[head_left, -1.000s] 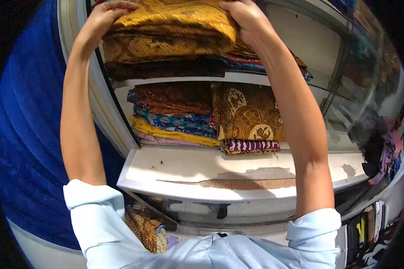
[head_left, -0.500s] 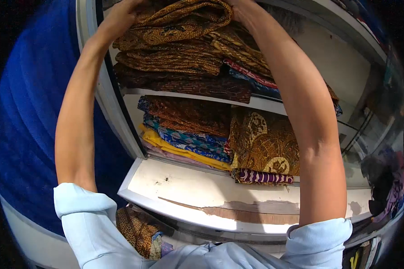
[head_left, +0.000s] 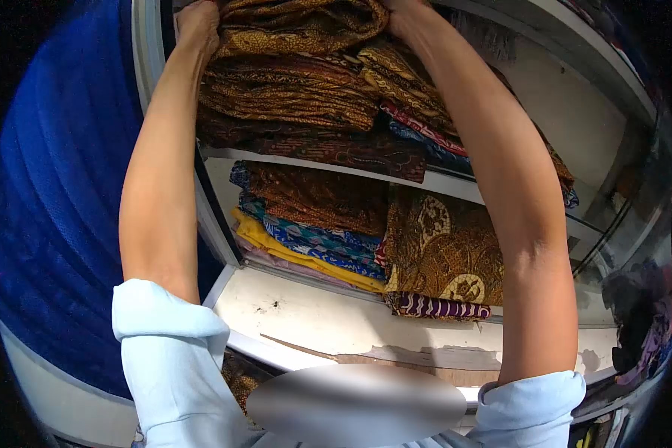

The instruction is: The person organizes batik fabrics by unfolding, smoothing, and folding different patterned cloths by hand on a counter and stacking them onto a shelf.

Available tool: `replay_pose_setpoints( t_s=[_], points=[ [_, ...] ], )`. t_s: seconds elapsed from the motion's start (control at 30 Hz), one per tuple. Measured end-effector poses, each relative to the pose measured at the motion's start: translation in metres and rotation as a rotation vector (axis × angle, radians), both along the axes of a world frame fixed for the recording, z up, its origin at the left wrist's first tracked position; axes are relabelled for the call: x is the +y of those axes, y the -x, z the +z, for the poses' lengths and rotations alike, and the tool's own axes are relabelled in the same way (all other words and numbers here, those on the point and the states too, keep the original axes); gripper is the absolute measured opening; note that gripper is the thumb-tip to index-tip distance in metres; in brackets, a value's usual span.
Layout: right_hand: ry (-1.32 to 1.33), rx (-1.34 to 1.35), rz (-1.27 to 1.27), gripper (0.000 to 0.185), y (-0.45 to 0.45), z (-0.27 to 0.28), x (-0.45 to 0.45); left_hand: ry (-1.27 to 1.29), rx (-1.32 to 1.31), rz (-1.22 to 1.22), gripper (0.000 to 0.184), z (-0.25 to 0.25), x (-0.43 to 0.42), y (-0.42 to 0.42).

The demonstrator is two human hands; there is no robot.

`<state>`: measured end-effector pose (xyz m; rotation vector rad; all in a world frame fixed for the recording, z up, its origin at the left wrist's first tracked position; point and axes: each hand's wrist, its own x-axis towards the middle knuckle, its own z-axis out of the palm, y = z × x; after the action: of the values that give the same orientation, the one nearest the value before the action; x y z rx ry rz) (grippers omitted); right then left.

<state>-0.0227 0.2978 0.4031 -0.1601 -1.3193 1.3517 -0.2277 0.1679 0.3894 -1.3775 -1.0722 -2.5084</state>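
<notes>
At the top edge of the view, a folded brown-and-gold batik cloth (head_left: 306, 33) lies on the upper pile, its rounded fold facing right. My left hand (head_left: 199, 24) is closed at the cloth's left side, its fingertips partly hidden. At the right end of the same cloth, my right hand (head_left: 406, 13) grips near the fold, and the frame cuts off part of it. Directly beneath are more folded batik cloths (head_left: 287, 93) in brown and gold. A dark brown folded cloth (head_left: 313, 148) forms the bottom of that pile.
A white shelf edge (head_left: 455, 185) separates the two levels. Below it sit a stack with a yellow cloth (head_left: 306, 260) and a patterned batik (head_left: 444, 246). Blue fabric (head_left: 60, 209) hangs at left beside the cabinet frame (head_left: 151, 52). Glass panels curve along the right.
The held batik cloth now sits slightly higher in the view. My left forearm has shifted right, and my left hand has moved toward the cloth's left edge. The shelves appear slightly shifted.
</notes>
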Motion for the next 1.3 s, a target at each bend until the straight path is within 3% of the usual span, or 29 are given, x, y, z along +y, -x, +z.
replay_pose_setpoints(
  t_s=[0.07, 0.17, 0.27, 0.37, 0.4, 0.47, 0.57, 0.6, 0.67, 0.73, 0.77, 0.8, 0.87, 0.97, 1.0, 1.13, 1.3],
  points=[
    [-0.138, -0.006, -0.009, 0.026, 0.004, -0.004, 0.01, 0.058, 0.042, -0.038, 0.026, 0.0, -0.006, 0.001],
    [-0.526, -0.286, -0.579, 0.025, 0.0, -0.013, 0.018, 0.306, 0.178, -0.119, 0.029, 0.0, -0.019, 0.012],
    [-0.133, -0.401, -0.306, 0.024, -0.006, -0.015, -0.007, 0.388, 0.231, -0.123, 0.032, -0.002, -0.019, 0.016],
    [-0.238, -0.569, -0.701, 0.029, -0.001, -0.017, -0.007, 0.268, 0.205, -0.03, 0.035, -0.006, -0.008, 0.01],
    [-0.408, -0.838, -0.844, 0.031, 0.005, -0.015, 0.004, 0.234, 0.234, 0.028, 0.036, -0.011, -0.004, 0.008],
    [-0.764, -1.384, -1.105, 0.036, 0.019, -0.008, 0.033, 0.192, 0.458, 0.328, 0.039, -0.013, 0.009, 0.013],
    [-0.73, -1.085, -1.304, 0.042, 0.0, -0.011, -0.043, 0.292, 1.11, 1.259, 0.042, 0.007, 0.04, 0.082],
    [-0.753, -1.32, -1.081, 0.051, -0.008, -0.004, -0.078, 0.586, 1.289, 1.324, 0.041, 0.011, 0.033, 0.073],
    [-0.771, -1.389, -0.884, 0.055, 0.01, -0.015, -0.064, 1.219, 1.616, 1.379, 0.04, 0.015, 0.016, 0.034],
    [-0.784, -1.45, -0.692, 0.061, 0.031, -0.031, -0.048, 0.881, 1.177, 1.169, 0.036, -0.005, 0.011, 0.02],
    [-0.786, -1.481, -0.587, 0.065, 0.04, -0.035, -0.042, 0.823, 1.074, 1.185, 0.035, -0.013, 0.01, 0.012],
    [-0.73, -1.401, -0.741, 0.064, 0.038, -0.047, -0.067, 0.76, 0.973, 1.193, 0.034, -0.021, 0.01, 0.004],
    [-0.758, -1.438, -0.752, 0.063, 0.038, -0.046, -0.068, 0.815, 0.986, 1.494, 0.034, -0.024, 0.01, -0.015],
    [-0.766, -1.379, -0.811, 0.061, 0.019, -0.039, -0.091, 0.582, 1.235, 1.397, 0.039, -0.016, 0.01, -0.029],
    [-0.744, -1.385, -0.854, 0.06, 0.014, -0.04, -0.103, 0.531, 1.149, 1.053, 0.044, -0.021, 0.002, -0.042],
    [-0.946, -1.227, -1.245, 0.056, 0.033, -0.086, -0.04, 0.805, 1.071, 1.217, 0.053, -0.042, 0.019, -0.049],
    [-0.851, -1.332, -1.136, 0.055, 0.022, -0.079, -0.08, 0.691, 1.097, 1.16, 0.053, -0.043, 0.019, -0.044]
  ],
)
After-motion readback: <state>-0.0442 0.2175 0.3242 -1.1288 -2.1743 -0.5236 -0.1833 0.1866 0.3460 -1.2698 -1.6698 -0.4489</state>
